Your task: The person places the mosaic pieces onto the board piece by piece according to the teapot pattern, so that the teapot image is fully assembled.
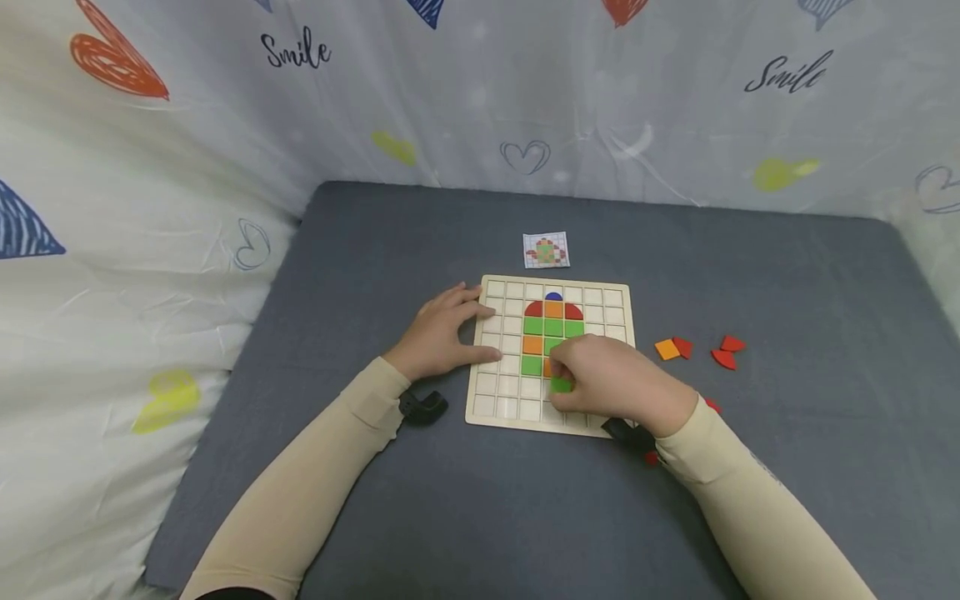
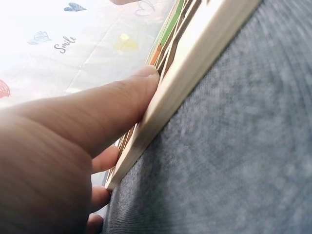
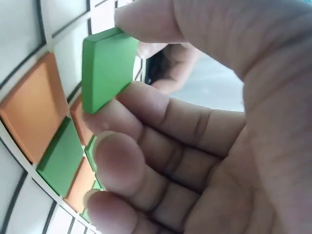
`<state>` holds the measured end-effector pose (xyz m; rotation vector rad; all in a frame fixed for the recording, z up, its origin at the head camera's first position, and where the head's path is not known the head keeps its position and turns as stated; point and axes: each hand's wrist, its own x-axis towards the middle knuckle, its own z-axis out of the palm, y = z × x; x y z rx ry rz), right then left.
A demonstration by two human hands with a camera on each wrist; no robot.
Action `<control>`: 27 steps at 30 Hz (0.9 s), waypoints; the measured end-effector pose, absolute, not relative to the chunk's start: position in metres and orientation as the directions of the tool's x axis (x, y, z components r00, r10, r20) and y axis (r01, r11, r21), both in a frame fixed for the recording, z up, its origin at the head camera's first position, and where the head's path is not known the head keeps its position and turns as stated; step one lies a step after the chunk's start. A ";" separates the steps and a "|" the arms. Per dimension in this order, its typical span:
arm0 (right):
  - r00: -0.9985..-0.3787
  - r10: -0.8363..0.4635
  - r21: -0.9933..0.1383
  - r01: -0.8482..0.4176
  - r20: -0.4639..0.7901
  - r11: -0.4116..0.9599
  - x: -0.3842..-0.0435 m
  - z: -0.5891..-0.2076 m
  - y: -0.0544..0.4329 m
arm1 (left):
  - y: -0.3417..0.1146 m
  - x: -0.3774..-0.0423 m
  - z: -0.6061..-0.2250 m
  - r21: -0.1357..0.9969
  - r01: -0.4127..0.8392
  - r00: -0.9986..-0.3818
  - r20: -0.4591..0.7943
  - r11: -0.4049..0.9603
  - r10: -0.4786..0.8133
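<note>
A wooden grid board (image 1: 486, 383) lies on the table, with green, orange, red and blue pieces set in its middle columns. My left hand (image 1: 442, 331) rests at the board's left edge, fingers fairly straight. In the left wrist view its thumb (image 2: 112, 105) lies on the wooden rim. Over the lower middle of the grid, my right hand (image 1: 622, 379) pinches a green square tile (image 3: 108, 68) between thumb and fingers. That tile is held tilted above the cells, near an orange tile (image 3: 36, 107) in the grid. Some set pieces are hidden behind the right hand.
Beyond the board lies a small picture card (image 1: 546, 250) with a coloured pattern. To the right are an orange square (image 1: 667, 350) and several red pieces (image 1: 724, 359), some partly behind the right arm. A printed curtain (image 1: 480, 100) hangs along the table's back and left.
</note>
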<state>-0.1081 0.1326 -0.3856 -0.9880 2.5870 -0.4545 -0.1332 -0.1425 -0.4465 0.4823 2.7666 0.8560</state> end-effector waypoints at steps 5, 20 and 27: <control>-0.696 -0.697 -0.396 -0.600 -0.171 0.695 -0.106 -0.391 0.130 | -0.142 -0.134 -0.446 0.583 0.258 -0.923 -0.086 0.770 0.374; -0.639 -0.756 -0.456 -0.636 -0.142 0.623 -0.107 -0.395 0.133 | -0.142 -0.134 -0.446 0.584 0.245 -0.924 -0.100 0.774 0.368; -0.637 -0.757 -0.466 -0.632 -0.142 0.619 -0.107 -0.397 0.136 | -0.143 -0.134 -0.445 0.588 0.236 -0.926 -0.104 0.774 0.362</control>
